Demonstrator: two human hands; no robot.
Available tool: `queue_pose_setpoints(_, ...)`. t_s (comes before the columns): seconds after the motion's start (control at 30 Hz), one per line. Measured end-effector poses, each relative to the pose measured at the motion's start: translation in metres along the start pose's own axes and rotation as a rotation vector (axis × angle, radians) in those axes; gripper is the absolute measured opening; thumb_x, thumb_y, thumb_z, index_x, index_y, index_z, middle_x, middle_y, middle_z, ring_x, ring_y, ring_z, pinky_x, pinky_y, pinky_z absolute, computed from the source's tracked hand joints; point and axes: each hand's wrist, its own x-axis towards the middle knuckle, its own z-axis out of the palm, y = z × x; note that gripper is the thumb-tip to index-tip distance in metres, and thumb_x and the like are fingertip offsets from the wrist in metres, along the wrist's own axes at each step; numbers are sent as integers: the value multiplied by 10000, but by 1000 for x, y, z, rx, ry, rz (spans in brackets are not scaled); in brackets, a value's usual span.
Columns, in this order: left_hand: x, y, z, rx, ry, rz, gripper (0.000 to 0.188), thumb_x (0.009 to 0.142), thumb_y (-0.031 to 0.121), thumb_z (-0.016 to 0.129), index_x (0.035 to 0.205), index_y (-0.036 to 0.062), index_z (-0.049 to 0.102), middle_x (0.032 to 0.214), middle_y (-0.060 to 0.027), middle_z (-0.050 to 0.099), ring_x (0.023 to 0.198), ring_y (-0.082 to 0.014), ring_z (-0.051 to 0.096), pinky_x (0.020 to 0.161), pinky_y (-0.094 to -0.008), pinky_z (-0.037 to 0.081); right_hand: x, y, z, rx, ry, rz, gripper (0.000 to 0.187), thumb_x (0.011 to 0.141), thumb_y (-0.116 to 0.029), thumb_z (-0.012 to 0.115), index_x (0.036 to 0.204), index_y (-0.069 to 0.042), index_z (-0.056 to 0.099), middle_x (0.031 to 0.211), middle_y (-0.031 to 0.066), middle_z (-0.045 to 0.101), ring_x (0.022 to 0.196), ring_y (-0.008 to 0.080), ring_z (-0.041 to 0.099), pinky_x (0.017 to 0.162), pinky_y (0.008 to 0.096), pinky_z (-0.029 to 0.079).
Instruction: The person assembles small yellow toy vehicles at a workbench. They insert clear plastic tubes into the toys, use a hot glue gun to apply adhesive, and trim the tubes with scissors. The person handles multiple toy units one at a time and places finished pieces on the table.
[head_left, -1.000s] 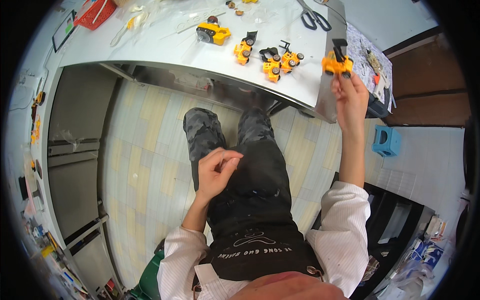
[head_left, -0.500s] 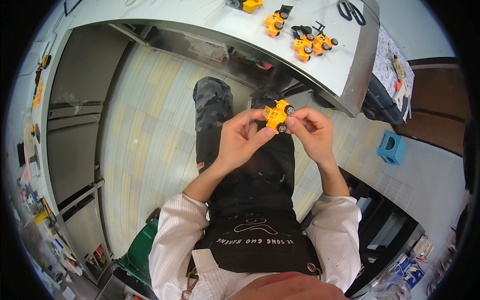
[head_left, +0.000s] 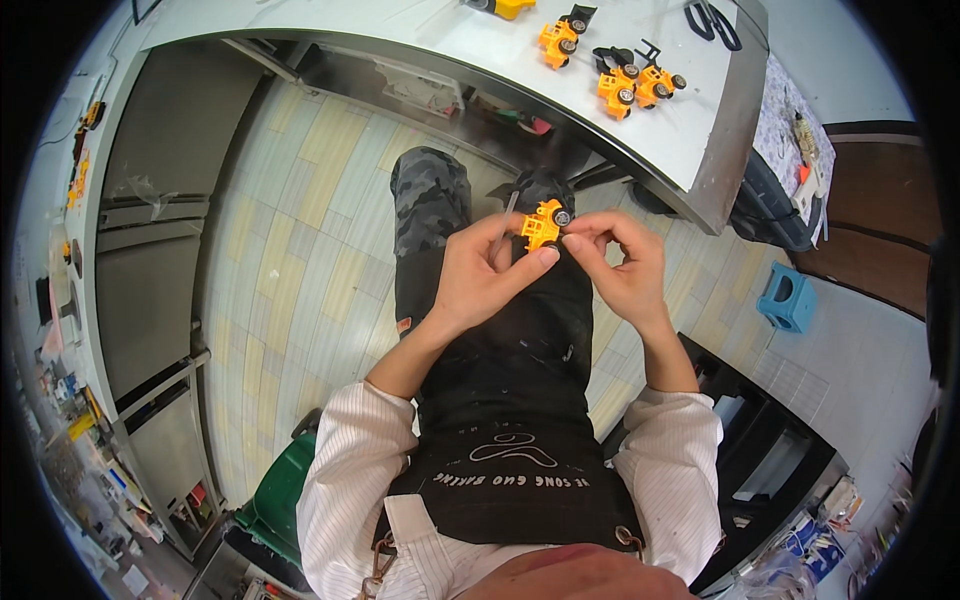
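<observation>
Over my lap, my left hand (head_left: 482, 268) pinches a small yellow toy truck (head_left: 541, 226) with black wheels between thumb and fingers. A thin, greyish rod (head_left: 507, 215) sticks up from between the same hand's fingers. My right hand (head_left: 622, 262) is beside the truck's wheel side, its thumb and forefinger pinched together close to the wheels. Whatever those fingertips hold, if anything, is too small to make out. On the white table ahead stand several similar yellow toy trucks (head_left: 617, 92), some with black attachments.
Black-handled scissors (head_left: 712, 25) lie on the white table (head_left: 660, 135), near its metal-edged right corner. A blue stool (head_left: 787, 298) stands on the floor at right. A green bin (head_left: 285, 495) is by my left elbow, and a black shelf unit (head_left: 770, 450) is behind my right arm.
The toy truck has turned a little in my left hand and shifted slightly left. My right fingertips have drawn back a little from its wheels.
</observation>
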Motion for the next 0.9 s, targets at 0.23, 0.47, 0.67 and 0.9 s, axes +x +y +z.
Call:
queue_pose_setpoints(0.23,1,3,-1,200,35,139,329,782,199,833,1008,9,689,682,11,459,504,-33,337,466,-236,236,21,-23,4,-65,162,-225,210,786,-42,789,984,-59,721,876,43,671,771,139,603,662,254,458)
queue_pose_setpoints(0.47,-2,12,5,439,0,238,305,740,189,842,948,24,691,688,-14,510,471,-84,397,447,-250,289,38,-35,9,-141,-35,-353,165,749,-89,815,891,-67,733,807,39,668,744,216,613,679,315,479)
queue_pose_setpoints(0.67,-3,4,-5,323,0,123,300,733,161,857,925,-1,694,691,-19,520,488,-54,462,458,-234,354,31,-29,-8,58,88,-285,105,803,-10,762,892,-44,715,835,63,671,767,171,627,698,276,490)
queue_pose_setpoints(0.9,-1,1,-9,-415,-145,47,472,798,27,763,1228,36,568,1148,-119,635,999,-179,604,899,-282,476,-18,22,-45,886,380,120,87,961,-77,619,1021,-20,593,895,100,649,776,126,585,686,232,464)
